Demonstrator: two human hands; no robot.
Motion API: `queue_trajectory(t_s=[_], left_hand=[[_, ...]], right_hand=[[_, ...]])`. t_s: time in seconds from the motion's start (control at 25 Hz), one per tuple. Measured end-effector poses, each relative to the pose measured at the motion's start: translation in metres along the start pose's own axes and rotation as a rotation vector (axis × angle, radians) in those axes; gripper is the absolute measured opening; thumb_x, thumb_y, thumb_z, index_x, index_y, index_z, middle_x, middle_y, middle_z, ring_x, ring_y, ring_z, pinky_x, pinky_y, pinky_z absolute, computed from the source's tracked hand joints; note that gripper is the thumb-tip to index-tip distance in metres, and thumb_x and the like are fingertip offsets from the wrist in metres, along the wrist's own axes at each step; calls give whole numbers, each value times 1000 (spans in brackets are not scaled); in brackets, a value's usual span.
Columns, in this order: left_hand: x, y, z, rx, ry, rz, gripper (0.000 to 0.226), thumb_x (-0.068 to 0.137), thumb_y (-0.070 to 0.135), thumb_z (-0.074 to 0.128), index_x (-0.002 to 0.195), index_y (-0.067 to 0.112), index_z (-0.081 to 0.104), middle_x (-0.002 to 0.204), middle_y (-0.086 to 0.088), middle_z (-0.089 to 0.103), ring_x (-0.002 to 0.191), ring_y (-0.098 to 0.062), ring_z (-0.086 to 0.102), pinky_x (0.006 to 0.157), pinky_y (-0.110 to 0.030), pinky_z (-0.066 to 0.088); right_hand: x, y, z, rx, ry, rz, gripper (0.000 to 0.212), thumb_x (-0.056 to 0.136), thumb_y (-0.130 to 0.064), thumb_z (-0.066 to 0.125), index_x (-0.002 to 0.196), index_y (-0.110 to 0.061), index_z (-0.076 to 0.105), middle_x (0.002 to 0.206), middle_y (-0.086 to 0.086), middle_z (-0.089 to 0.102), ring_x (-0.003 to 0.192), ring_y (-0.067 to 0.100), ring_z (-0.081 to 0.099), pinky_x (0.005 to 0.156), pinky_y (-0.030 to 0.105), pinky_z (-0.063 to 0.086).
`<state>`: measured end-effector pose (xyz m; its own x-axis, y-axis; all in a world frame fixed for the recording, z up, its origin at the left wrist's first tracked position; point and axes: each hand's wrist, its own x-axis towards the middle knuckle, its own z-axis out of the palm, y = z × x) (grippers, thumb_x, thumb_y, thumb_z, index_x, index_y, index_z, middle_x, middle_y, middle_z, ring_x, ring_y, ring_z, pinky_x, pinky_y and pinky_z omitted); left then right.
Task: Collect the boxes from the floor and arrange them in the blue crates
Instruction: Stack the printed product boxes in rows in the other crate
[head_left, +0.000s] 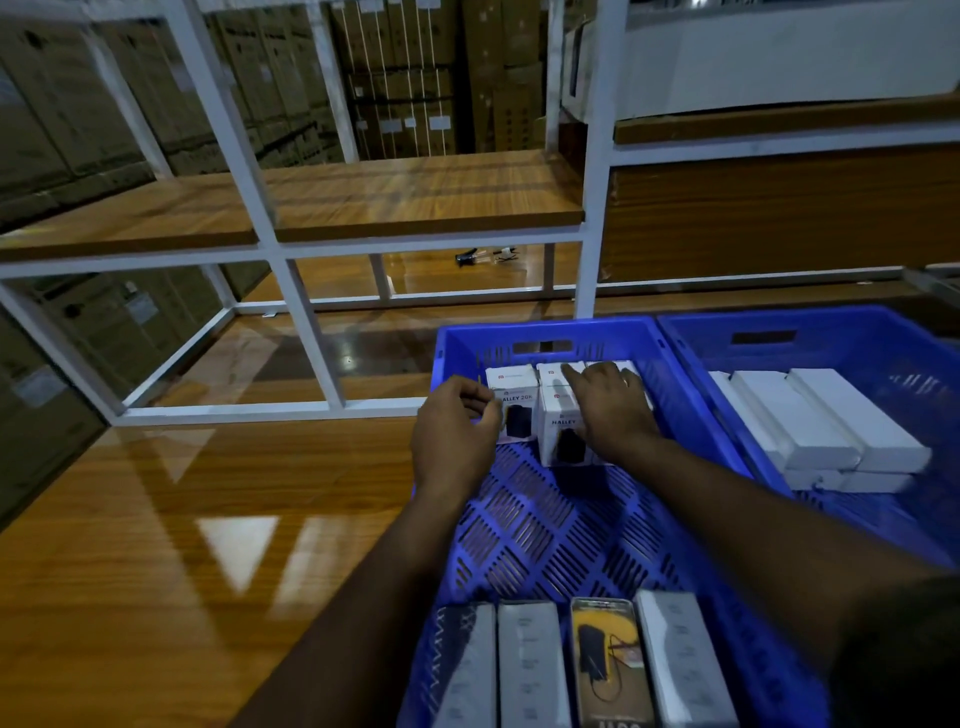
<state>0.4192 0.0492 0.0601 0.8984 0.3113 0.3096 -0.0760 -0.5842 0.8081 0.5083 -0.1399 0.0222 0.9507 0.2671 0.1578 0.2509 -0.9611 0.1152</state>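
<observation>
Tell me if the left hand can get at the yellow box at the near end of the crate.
Probably yes. The left hand holds a white box at the far end, so it must let go first. The yellow box lies uncovered, with bare crate floor between.

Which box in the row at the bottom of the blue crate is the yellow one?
The third box from the left in the near blue crate; its front is yellow, its neighbours grey or white.

Dim scene; glare patches on glossy floor (156, 519); edges bowed, slightly blurred
</observation>
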Motion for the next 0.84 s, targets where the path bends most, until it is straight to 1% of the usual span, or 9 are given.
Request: queue_trajectory(t_s=[0.08, 0.2, 0.28, 0.4, 0.52, 0.6, 0.68, 0.76, 0.84], left_hand=[[-3, 0, 3, 43, -111, 6, 9, 89, 24, 71, 85, 22, 63, 73, 12, 61, 69, -8, 59, 65, -28, 48], [-9, -3, 10, 72, -320, -4, 10, 88, 28, 73, 88, 23, 65, 72, 8, 60, 73, -15, 61, 73, -38, 54], [-12, -4, 13, 161, -479, 0, 17, 88, 33, 74, 96, 21, 65, 76, 6, 59, 80, -19, 62, 75, -37, 53], [-15, -4, 14, 262, -662, 15, 32, 88, 38, 74, 109, 17, 63, 80, 4, 56, 83, -22, 58, 78, -39, 52], [-19, -1, 13, 309, -792, 12, 39, 90, 40, 72, 118, 15, 59, 104, -7, 63, 93, -27, 63, 87, -45, 53], [-19, 0, 11, 302, -825, 3, 42, 91, 40, 71, 121, 15, 57, 110, -8, 65, 99, -29, 65, 89, -47, 54], [-19, 0, 10, 285, -827, -8, 42, 91, 39, 71, 121, 14, 56, 101, -6, 65, 98, -30, 66, 88, -47, 55], [-19, 0, 9, 265, -824, -14, 43, 91, 39, 72, 121, 13, 56, 98, -6, 64, 96, -30, 65, 87, -47, 54], [-20, -1, 10, 260, -819, -14, 43, 90, 39, 72, 121, 13, 56, 93, -4, 61, 90, -28, 63, 84, -45, 53]], right_hand=[[-9, -5, -10, 147, -17, 36, 68, 86, -30, 69, 146, -22, 38, 139, 5, 47, 131, 27, 39, 104, 41, 35], [-29, -10, -16, 379, -179, 39, 35, 86, -33, 69, 119, -22, 65, 119, 3, 64, 109, 25, 59, 89, 39, 52], [-42, -10, -22, 330, -352, -17, 25, 86, -35, 69, 105, -18, 73, 106, 4, 71, 94, 25, 65, 84, 39, 56], [-61, -12, -25, 139, -624, -143, 32, 88, -33, 66, 103, -4, 73, 102, 12, 71, 89, 29, 66, 84, 37, 57], [-82, -9, -22, -10, -862, -179, 32, 92, -35, 63, 88, -3, 66, 89, 15, 65, 77, 26, 61, 77, 37, 55], [-93, -4, -21, -36, -1004, -135, 30, 96, -34, 57, 90, -5, 64, 90, 12, 63, 77, 26, 59, 71, 38, 54], [-102, -4, -28, -35, -1089, -96, 30, 99, -31, 52, 100, -4, 64, 95, 9, 63, 75, 25, 57, 61, 33, 48], [-109, -7, -38, 9, -1150, -49, 33, 101, -31, 49, 114, -3, 61, 120, 14, 62, 78, 26, 65, 48, 26, 47], [-112, -12, -45, 70, -1179, -43, 44, 104, -30, 44, 135, 0, 50, 140, 16, 51, 90, 25, 71, 38, 20, 47]])
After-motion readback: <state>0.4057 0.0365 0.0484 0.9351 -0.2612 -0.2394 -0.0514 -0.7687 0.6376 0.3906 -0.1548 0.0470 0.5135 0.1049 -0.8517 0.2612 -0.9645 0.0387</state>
